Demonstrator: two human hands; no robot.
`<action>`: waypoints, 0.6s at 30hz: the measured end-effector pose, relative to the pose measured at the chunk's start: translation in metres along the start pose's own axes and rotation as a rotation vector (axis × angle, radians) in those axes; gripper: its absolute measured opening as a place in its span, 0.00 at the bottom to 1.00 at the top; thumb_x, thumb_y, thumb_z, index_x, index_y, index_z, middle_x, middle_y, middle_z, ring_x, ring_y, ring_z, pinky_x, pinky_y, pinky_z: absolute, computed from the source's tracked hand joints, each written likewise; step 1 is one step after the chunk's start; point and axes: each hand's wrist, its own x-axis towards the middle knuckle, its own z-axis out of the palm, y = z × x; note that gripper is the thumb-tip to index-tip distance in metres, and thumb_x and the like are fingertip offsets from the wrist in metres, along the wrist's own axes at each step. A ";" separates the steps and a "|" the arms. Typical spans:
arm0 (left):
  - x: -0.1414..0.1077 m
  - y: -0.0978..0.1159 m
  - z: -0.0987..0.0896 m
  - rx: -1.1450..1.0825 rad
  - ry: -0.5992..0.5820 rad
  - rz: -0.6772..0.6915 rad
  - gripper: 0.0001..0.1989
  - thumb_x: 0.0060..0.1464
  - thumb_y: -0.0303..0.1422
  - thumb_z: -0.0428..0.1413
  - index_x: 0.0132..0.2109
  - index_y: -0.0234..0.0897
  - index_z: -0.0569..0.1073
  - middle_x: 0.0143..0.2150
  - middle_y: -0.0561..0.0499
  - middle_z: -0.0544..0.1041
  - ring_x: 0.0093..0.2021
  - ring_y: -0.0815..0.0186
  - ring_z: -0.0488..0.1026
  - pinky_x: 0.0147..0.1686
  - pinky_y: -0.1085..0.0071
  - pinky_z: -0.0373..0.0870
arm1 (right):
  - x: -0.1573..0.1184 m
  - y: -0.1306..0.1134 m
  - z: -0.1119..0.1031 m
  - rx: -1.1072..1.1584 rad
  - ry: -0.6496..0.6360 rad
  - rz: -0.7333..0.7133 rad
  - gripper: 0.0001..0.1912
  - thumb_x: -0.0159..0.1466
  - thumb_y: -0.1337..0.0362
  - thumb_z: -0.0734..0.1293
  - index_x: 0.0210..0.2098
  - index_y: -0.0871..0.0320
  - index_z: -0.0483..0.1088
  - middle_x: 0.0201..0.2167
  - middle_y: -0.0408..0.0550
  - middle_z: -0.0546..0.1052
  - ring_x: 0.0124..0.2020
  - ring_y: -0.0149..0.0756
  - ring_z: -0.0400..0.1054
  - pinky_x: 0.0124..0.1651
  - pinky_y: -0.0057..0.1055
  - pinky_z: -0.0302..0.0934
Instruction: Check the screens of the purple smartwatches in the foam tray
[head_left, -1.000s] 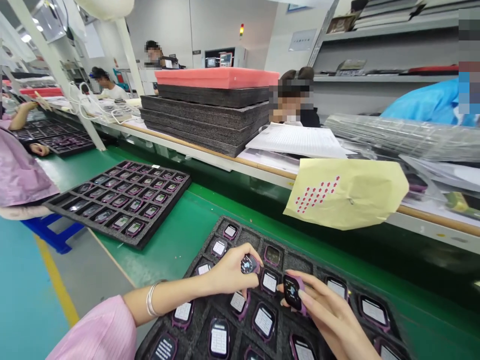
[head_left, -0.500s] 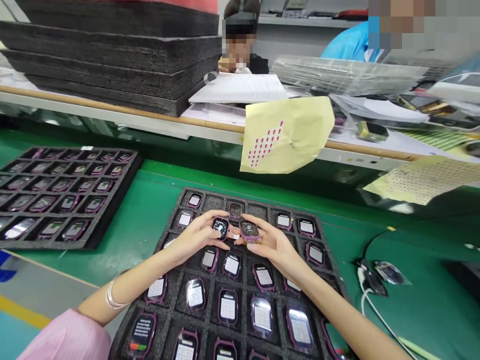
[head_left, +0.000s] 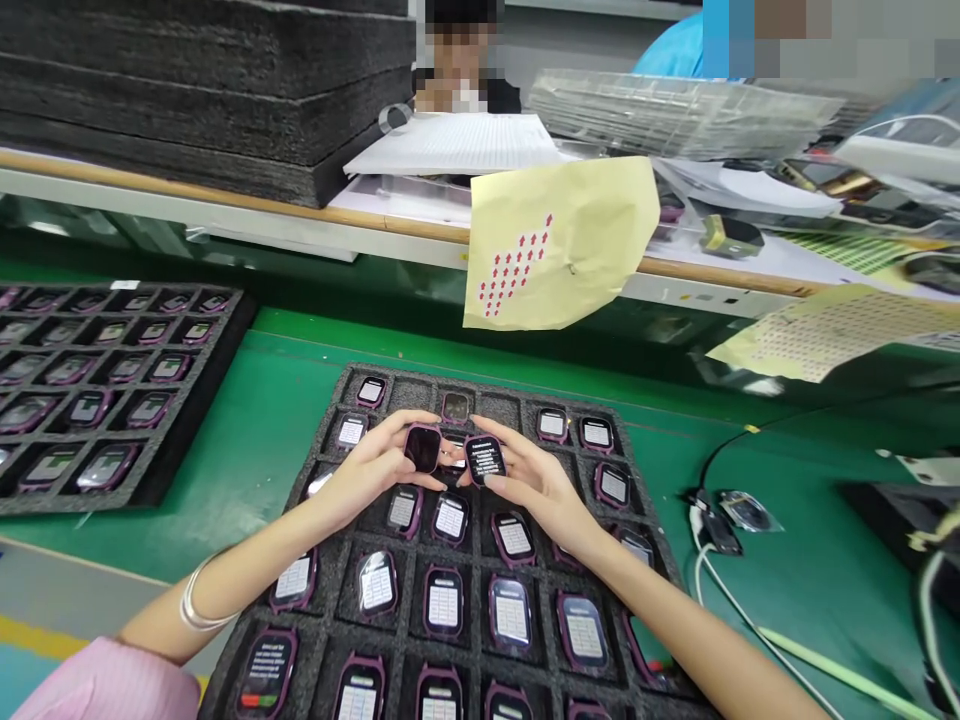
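My left hand (head_left: 381, 458) grips a purple-framed smartwatch body (head_left: 423, 449) whose screen is dark. In my right hand (head_left: 529, 475) is a second smartwatch body (head_left: 486, 461), its screen lit with lines of white text. Both are held side by side over a black foam tray (head_left: 469, 555). Several more strapless purple watches lie in the tray's compartments, most with white grids on their screens. One of them, a watch (head_left: 455, 407) with a dark screen, lies just behind my hands. A watch (head_left: 267, 668) at the front left shows text with red and green areas.
Another foam tray of watches (head_left: 161, 385) lies on the green bench to the left. Stacked black foam (head_left: 187, 110) and papers (head_left: 457, 145) stand on the shelf. A yellow sheet (head_left: 562, 245) hangs over its edge. Cables (head_left: 701, 560) lie at right. Two people are beyond.
The left watch's screen has gone from a lit dial to dark. The right watch's screen now shows white text instead of a dim dial. The whole view has shifted slightly.
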 end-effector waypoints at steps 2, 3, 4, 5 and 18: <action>0.000 -0.001 0.000 0.009 -0.003 0.002 0.23 0.45 0.21 0.49 0.51 0.36 0.65 0.46 0.43 0.77 0.50 0.54 0.73 0.43 0.58 0.75 | 0.001 0.001 -0.001 -0.001 0.034 -0.013 0.25 0.61 0.63 0.68 0.58 0.53 0.64 0.50 0.50 0.75 0.46 0.42 0.72 0.55 0.41 0.62; 0.000 -0.001 0.000 0.014 -0.006 0.003 0.23 0.45 0.21 0.49 0.51 0.36 0.66 0.46 0.43 0.77 0.50 0.54 0.73 0.43 0.58 0.75 | 0.001 0.002 -0.001 -0.005 0.052 -0.019 0.23 0.62 0.63 0.67 0.56 0.54 0.66 0.48 0.49 0.76 0.44 0.42 0.73 0.54 0.41 0.63; 0.000 -0.002 -0.001 0.020 -0.008 0.006 0.23 0.45 0.21 0.49 0.51 0.37 0.66 0.45 0.43 0.77 0.49 0.54 0.73 0.42 0.58 0.75 | 0.001 0.002 -0.001 -0.010 0.070 -0.024 0.21 0.63 0.62 0.66 0.55 0.54 0.67 0.46 0.49 0.77 0.42 0.41 0.74 0.52 0.40 0.64; 0.000 -0.002 -0.001 0.028 -0.011 0.009 0.23 0.45 0.21 0.49 0.51 0.37 0.66 0.45 0.44 0.77 0.49 0.55 0.73 0.42 0.58 0.75 | 0.001 0.003 -0.001 -0.017 0.086 -0.027 0.19 0.63 0.62 0.66 0.54 0.54 0.68 0.44 0.49 0.78 0.40 0.40 0.74 0.50 0.39 0.65; 0.001 -0.007 -0.004 0.080 -0.001 0.045 0.23 0.46 0.21 0.51 0.51 0.38 0.68 0.43 0.47 0.73 0.44 0.58 0.71 0.37 0.61 0.77 | -0.003 -0.004 0.005 -0.081 0.021 -0.073 0.27 0.61 0.62 0.70 0.58 0.55 0.62 0.49 0.51 0.74 0.47 0.39 0.71 0.54 0.38 0.65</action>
